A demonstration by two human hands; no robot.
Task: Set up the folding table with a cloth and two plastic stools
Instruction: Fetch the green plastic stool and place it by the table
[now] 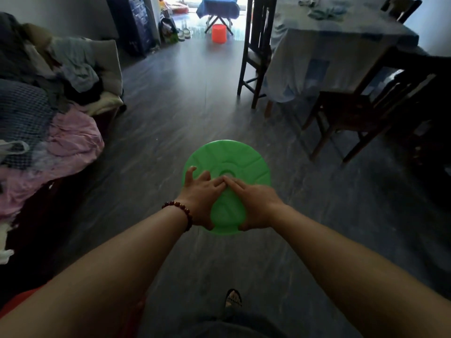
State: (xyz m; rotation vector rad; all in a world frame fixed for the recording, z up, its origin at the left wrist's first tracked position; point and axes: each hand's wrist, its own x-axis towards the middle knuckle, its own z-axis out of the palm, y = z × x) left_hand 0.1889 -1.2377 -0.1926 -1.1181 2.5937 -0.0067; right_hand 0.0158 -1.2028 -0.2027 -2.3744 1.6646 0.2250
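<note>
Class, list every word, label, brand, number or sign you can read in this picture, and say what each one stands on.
No text can be read anywhere in this view.
green stool: moulded ridges only, no lettering.
bag by the far doorway: coloured print, too blurred to read.
dark cabinet: pale marks, too small to read.

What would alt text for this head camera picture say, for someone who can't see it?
The left hand and right hand grip a green stool by its round seat, seen from above over a dark floor. Far ahead stands a folding table under a blue cloth, an orange stool in front of it.
</note>
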